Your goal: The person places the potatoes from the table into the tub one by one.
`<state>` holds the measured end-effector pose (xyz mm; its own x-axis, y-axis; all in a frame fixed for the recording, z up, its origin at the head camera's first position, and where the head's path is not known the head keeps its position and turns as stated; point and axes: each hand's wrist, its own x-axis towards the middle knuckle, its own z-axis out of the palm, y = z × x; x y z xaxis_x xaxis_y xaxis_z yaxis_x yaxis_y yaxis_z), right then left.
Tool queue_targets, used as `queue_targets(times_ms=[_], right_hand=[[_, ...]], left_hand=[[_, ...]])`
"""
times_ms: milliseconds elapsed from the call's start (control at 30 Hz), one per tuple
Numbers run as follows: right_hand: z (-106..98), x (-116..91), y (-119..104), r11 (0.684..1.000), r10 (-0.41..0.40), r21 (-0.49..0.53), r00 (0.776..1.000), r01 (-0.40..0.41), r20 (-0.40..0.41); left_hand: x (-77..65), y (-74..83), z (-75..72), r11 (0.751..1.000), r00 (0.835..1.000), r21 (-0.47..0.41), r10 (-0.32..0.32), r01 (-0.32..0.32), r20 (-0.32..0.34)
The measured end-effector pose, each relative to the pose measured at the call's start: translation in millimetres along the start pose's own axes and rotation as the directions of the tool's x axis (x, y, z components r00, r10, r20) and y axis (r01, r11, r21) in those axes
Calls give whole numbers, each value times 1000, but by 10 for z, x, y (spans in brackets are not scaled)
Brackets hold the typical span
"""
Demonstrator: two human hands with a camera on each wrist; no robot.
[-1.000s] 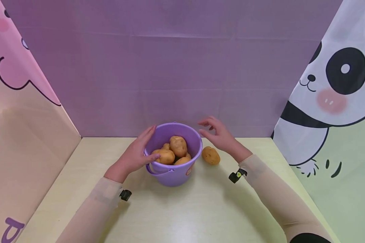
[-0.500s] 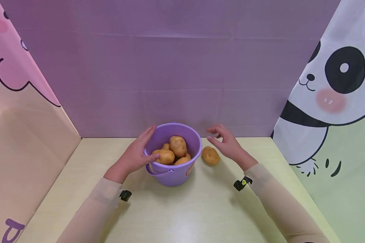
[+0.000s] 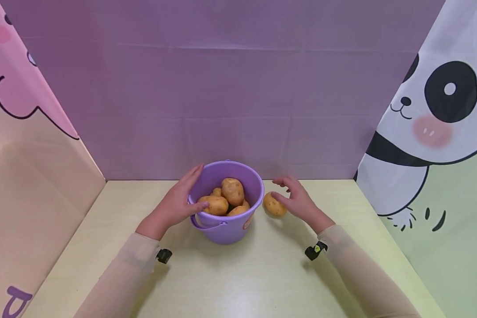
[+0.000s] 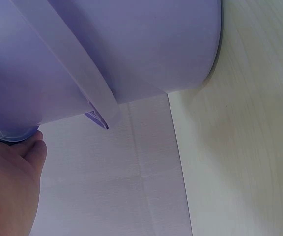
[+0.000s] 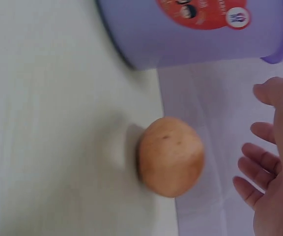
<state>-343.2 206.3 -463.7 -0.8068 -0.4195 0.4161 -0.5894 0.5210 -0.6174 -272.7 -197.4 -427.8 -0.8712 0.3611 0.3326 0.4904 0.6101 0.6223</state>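
Observation:
A purple bucket (image 3: 227, 232) stands upright on the table, holding several potatoes (image 3: 232, 191). My left hand (image 3: 172, 205) holds its left rim, thumb reaching over the edge inside and fingers along the side. The left wrist view shows fingertips (image 4: 34, 150) against the rim. To the right of the bucket a single potato (image 3: 274, 206) lies on the table. Just above it hovers my right hand (image 3: 300, 201), fingers loosely bent and thumb apart from them. In the right wrist view a gap shows between that hand (image 5: 279, 162) and the potato (image 5: 172, 157).
The bucket's handle (image 3: 208, 228) hangs down at its front left. Behind the pale wooden table (image 3: 238, 282) rises a purple backdrop (image 3: 230, 88). A panda-print panel (image 3: 441, 132) borders the right side, and a pink-figured panel (image 3: 28, 88) the left.
My right hand first drew away from the bucket's rim to the right, then came down over the loose potato. The left hand and the bucket have stayed in place.

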Motion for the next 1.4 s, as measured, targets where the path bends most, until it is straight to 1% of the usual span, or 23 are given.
queue_targets(times_ms=[100,167,433,600,933,1067,1300,1400], right_hand=[[66,-34,82,997,16,-79,1000,-15,13],[102,-53,123,993,36,-111,999,-33,28],[203,-112,225,987,121,-108,992,-116,42],[261,-129,237,983,168,-78,984,-164,53],[375,-154,245,967,254,-16,964,-254,81],[389,-168,264,966,258,6,961,-260,99],[391,-172,305,971,218,70,967,-228,130],[386,-168,300,968,220,92,966,-233,135]], left_hand=[[-2,5,-5,1000,1000,2,1,-1,1],[-3,7,-8,1000,1000,3,0,0,2],[0,8,-8,1000,1000,-10,3,-3,4],[8,3,-4,1000,1000,-9,11,-11,2],[5,7,-5,1000,1000,-14,6,-6,4],[8,9,-3,1000,1000,-10,8,-8,4],[7,3,2,1000,1000,-3,0,0,5],[7,-3,3,1000,1000,-2,0,0,6]])
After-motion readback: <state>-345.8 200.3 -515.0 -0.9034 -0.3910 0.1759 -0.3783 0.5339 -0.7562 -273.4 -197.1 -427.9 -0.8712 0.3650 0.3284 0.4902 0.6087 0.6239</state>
